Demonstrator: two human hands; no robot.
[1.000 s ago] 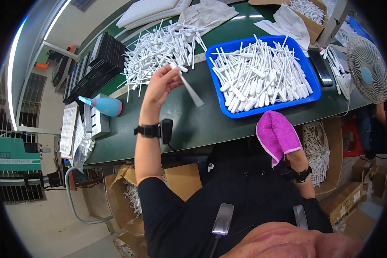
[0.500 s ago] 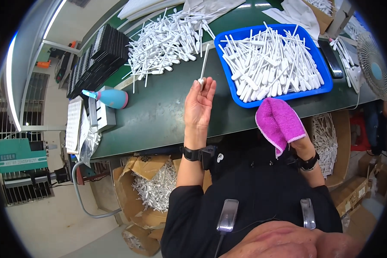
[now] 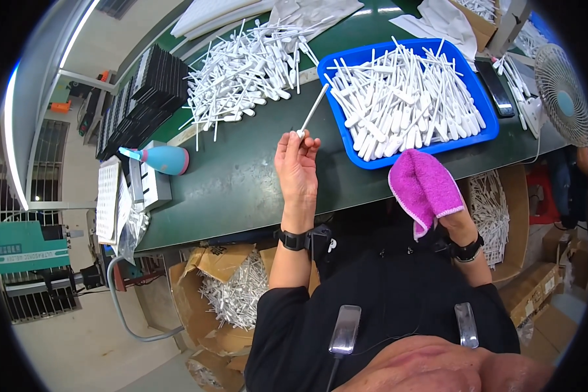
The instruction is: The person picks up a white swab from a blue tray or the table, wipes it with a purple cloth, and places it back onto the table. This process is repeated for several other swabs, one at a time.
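Observation:
My left hand (image 3: 296, 168) is above the green bench, palm up, thumb and fingertips pinching the thick end of a white plastic stick (image 3: 315, 108). The stick's thin shaft points up and leans right, towards the blue tray (image 3: 366, 163). A magenta towelling cloth (image 3: 426, 186) wraps over my right hand (image 3: 460, 225), hiding its fingers; the cloth hangs just in front of the tray's near edge. Heaped in the tray are many similar white sticks (image 3: 405, 98), each with one wider end. Another loose pile of white sticks (image 3: 242, 75) lies on the bench at the far left.
Stacked black trays (image 3: 147, 95) and a blue-pink squeeze bottle (image 3: 166, 160) stand left on the green bench (image 3: 242, 189). A black phone (image 3: 495, 89) and a fan (image 3: 564, 97) are at the right. Below the bench sit cardboard boxes (image 3: 225, 261) of white sticks.
The stick in my left hand has tilted from near upright towards the right, and that hand has turned slightly. My right hand and the cloth have hardly moved. The bench view has shifted a little.

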